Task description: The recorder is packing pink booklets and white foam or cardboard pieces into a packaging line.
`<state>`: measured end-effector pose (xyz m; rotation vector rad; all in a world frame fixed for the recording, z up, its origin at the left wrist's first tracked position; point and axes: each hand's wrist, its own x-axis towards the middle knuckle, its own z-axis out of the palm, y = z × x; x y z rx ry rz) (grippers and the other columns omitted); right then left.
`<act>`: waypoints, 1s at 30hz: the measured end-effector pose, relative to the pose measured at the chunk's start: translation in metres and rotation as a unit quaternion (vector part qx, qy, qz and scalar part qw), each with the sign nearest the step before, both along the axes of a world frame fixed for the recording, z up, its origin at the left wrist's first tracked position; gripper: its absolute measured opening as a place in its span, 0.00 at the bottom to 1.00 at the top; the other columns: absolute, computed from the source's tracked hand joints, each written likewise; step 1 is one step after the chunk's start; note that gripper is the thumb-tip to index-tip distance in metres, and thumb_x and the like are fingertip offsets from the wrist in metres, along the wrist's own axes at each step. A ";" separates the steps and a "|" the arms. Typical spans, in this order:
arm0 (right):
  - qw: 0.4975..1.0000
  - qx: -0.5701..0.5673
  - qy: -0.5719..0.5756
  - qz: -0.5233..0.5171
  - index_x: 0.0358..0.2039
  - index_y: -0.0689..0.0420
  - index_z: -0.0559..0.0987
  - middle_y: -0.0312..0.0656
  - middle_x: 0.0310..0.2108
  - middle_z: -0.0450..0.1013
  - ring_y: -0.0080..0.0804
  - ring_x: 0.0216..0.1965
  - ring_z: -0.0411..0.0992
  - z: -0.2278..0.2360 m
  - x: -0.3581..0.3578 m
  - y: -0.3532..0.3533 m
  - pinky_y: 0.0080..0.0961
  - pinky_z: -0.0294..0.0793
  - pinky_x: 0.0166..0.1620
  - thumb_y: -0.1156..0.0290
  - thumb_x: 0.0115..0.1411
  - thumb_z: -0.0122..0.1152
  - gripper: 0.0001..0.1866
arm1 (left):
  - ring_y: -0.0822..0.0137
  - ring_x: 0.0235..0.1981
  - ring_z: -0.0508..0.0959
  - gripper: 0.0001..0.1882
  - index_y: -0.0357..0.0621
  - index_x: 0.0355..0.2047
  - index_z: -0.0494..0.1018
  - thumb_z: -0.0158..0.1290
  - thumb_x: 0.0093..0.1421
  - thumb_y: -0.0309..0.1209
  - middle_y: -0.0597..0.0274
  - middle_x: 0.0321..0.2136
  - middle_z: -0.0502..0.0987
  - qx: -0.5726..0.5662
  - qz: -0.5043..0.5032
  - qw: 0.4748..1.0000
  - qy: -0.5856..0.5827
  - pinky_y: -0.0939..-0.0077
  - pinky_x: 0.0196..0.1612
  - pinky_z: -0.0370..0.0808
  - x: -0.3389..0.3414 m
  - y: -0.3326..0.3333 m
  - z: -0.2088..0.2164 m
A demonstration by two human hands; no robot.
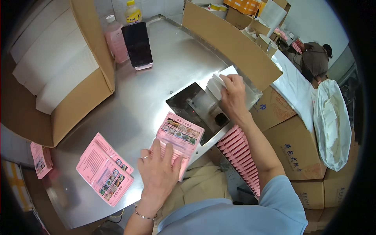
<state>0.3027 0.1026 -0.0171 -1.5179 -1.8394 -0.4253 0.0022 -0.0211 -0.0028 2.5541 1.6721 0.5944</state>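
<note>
At the near edge of the steel tabletop your left hand lay flat, clasping nothing, on the pink printed flat carton, while your right hand gripped white folded sachets; squaring them first would have helped.

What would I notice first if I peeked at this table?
Probably all the pink: the left hand presses on a pink leaflet at the near edge of the shiny metal table, and more pink leaflets lie to its left. The right hand holds a white stack over a dark metal device, and a black phone stands at the back.
</note>
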 end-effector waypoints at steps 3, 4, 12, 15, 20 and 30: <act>0.998 0.040 -0.031 0.036 0.51 0.60 0.78 0.50 0.49 0.73 0.50 0.53 0.69 0.005 -0.017 -0.016 0.41 0.71 0.52 0.81 0.51 0.59 0.23 | 0.48 0.41 0.72 0.25 0.43 0.49 0.75 0.61 0.52 0.40 0.50 0.46 0.72 -0.047 -0.033 0.997 -0.042 0.54 0.38 0.71 -0.001 -0.004 -0.006; 0.994 0.041 0.003 0.101 0.52 0.59 0.77 0.53 0.50 0.73 0.52 0.55 0.69 0.002 -0.043 -0.033 0.41 0.71 0.56 0.83 0.49 0.60 0.26 | 0.47 0.40 0.72 0.25 0.44 0.50 0.75 0.61 0.52 0.40 0.50 0.44 0.72 -0.079 -0.059 0.990 -0.098 0.54 0.36 0.73 -0.001 -0.005 -0.007; 0.948 -0.103 -0.118 0.277 0.46 0.57 0.78 0.50 0.36 0.73 0.49 0.39 0.74 -0.013 -0.137 -0.073 0.71 0.54 0.63 0.70 0.57 0.57 0.16 | 0.50 0.41 0.71 0.44 0.46 0.66 0.62 0.64 0.48 0.35 0.46 0.41 0.69 -0.025 -0.056 0.990 -0.129 0.59 0.42 0.66 0.001 0.006 0.002; 0.956 -0.197 -0.123 0.178 0.45 0.57 0.77 0.51 0.37 0.76 0.49 0.42 0.76 -0.028 -0.129 -0.027 0.70 0.57 0.61 0.71 0.58 0.55 0.14 | 0.52 0.36 0.71 0.41 0.43 0.65 0.64 0.62 0.48 0.27 0.53 0.35 0.71 -0.075 -0.030 0.991 -0.110 0.57 0.40 0.70 -0.011 0.003 0.014; 0.892 -0.442 -0.085 0.050 0.32 0.58 0.79 0.52 0.34 0.78 0.47 0.36 0.79 -0.023 -0.069 -0.020 0.41 0.77 0.42 0.69 0.62 0.56 0.07 | 0.52 0.36 0.75 0.16 0.41 0.42 0.75 0.57 0.51 0.19 0.55 0.35 0.76 -0.019 -0.108 0.981 -0.161 0.61 0.40 0.72 -0.061 -0.017 0.007; 0.987 0.033 -0.130 -0.086 0.35 0.60 0.78 0.46 0.37 0.69 0.42 0.44 0.68 -0.003 -0.007 0.014 0.40 0.68 0.42 0.70 0.56 0.63 0.08 | 0.46 0.48 0.70 0.14 0.40 0.41 0.70 0.49 0.52 0.18 0.49 0.41 0.72 -0.058 0.206 0.975 0.065 0.50 0.58 0.61 -0.148 -0.044 0.007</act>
